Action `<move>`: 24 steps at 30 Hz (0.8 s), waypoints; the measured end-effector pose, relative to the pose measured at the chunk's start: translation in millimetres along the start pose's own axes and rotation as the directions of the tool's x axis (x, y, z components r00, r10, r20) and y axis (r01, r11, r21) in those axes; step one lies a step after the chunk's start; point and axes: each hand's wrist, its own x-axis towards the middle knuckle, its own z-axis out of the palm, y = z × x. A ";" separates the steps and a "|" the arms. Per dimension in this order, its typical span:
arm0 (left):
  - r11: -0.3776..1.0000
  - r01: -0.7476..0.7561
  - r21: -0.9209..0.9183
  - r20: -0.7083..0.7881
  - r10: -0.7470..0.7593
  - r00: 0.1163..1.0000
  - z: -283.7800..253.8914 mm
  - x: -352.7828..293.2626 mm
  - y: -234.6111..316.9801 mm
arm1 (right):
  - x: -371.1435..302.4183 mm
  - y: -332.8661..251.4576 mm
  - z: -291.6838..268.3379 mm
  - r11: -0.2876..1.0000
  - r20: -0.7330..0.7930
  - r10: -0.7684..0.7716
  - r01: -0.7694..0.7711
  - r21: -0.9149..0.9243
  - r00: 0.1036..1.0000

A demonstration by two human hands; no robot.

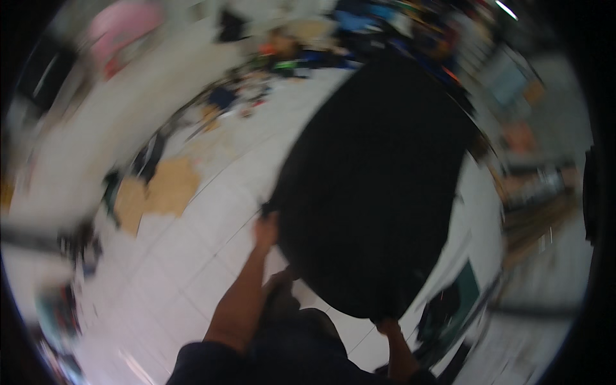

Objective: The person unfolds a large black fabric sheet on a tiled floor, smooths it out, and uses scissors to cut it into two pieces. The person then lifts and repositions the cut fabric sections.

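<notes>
A large black sheet of material (pixel 378 173), probably cloth, stretches away from me over the white tiled floor. Its near end is rounded and its far end reaches toward the clutter at the back. My left hand (pixel 266 231) is closed on the sheet's left edge. At the near right corner, my right hand (pixel 387 326) grips the same sheet with the fingers wrapped round its edge. Motion blur hides the finger detail and the material's texture.
Tan flat pieces (pixel 168 187) lie on the floor to the left. Mixed scraps and coloured items are heaped along the back. A dark green piece (pixel 467 282) lies at the right, near long brownish strips (pixel 539 221). A pink rounded object (pixel 125 29) stands at the far left.
</notes>
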 end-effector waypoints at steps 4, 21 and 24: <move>0.940 -0.051 -0.336 -0.116 0.013 0.993 -61.9 -58.8 -27.1 | -87.5 -24.6 104.4 0.938 -0.094 0.181 -0.143 0.317 0.979; 0.977 -0.143 -0.160 0.232 0.178 0.956 -307.1 -110.7 -143.8 | -292.1 -175.8 253.1 0.820 -0.329 0.480 -0.283 0.497 0.813; 0.995 -0.050 -0.088 0.268 0.072 0.961 -331.3 -155.8 -118.5 | -320.3 -176.0 267.7 0.845 -0.382 0.469 -0.278 0.457 0.797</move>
